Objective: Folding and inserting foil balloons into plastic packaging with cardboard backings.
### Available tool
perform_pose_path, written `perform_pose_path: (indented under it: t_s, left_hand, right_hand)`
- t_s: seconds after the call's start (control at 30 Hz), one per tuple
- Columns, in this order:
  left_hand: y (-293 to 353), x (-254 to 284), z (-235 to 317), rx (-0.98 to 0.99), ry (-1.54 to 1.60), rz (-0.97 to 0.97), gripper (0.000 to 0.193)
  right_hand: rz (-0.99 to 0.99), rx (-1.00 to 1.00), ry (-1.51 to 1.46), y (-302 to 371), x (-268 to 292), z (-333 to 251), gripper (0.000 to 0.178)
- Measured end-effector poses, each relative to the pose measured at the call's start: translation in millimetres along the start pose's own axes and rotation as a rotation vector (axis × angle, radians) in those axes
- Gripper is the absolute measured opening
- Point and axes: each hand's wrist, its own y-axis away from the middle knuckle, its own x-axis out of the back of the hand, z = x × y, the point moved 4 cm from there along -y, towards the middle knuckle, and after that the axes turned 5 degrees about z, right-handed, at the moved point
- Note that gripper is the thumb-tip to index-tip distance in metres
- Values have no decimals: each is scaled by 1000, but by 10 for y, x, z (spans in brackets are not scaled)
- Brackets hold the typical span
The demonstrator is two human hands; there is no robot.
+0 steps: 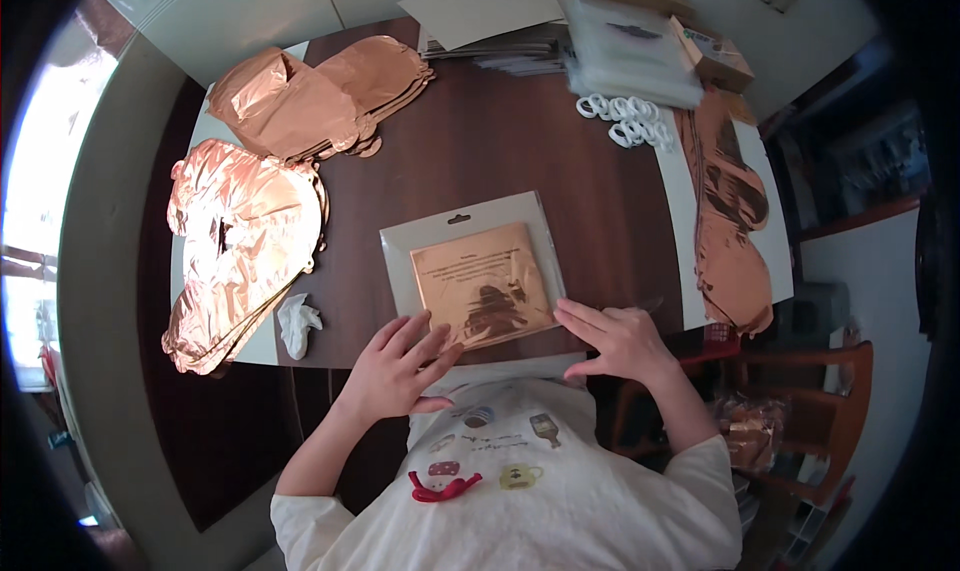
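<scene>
A flat clear packet with a pale backing card [400, 256] and a hang hole lies on the table in front of me. On the card sits a folded rose-gold foil sheet [470, 271] with small dark print, its surface shiny and creased. My left hand [395, 366] is at the packet's lower left, fingers spread, the fingertips over its near edge. At the lower right corner my right hand [620, 341] has its fingers stretched out, the tips touching or just beside the packet's edge. Neither hand grips anything.
Stacks of rose-gold foil balloons [250, 241] lie at the left, with more foil [730, 221] at the right edge. White rings [625, 121], plastic sleeves [630, 56] and cards [485, 11] are at the back. A crumpled white tissue [298, 325] lies near left. A wooden chair [850, 411] stands right.
</scene>
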Motion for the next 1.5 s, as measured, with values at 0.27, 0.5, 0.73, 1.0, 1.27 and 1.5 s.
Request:
perform_pose_path:
  t_s: [0.27, 0.5, 0.73, 1.0, 1.27, 1.5]
  left_hand:
    - [218, -184, 32, 97, -252, 118, 46]
    - [203, -208, 7, 166, -129, 331, 25]
    - [158, -159, -7, 306, 8, 452, 13]
    - [127, -131, 10, 401, 80, 511, 9]
    - [119, -138, -14, 481, 83, 535, 14]
    - [163, -176, -39, 538, 63, 578, 20]
  right_hand:
    - [-107, 56, 181, 36, -165, 45, 73]
    - [7, 24, 130, 54, -189, 20, 62]
    - [222, 78, 125, -13, -241, 37, 40]
    - [332, -6, 58, -67, -303, 7, 15]
    - [431, -59, 89, -105, -353, -51, 19]
    - [401, -240, -38, -109, -380, -18, 19]
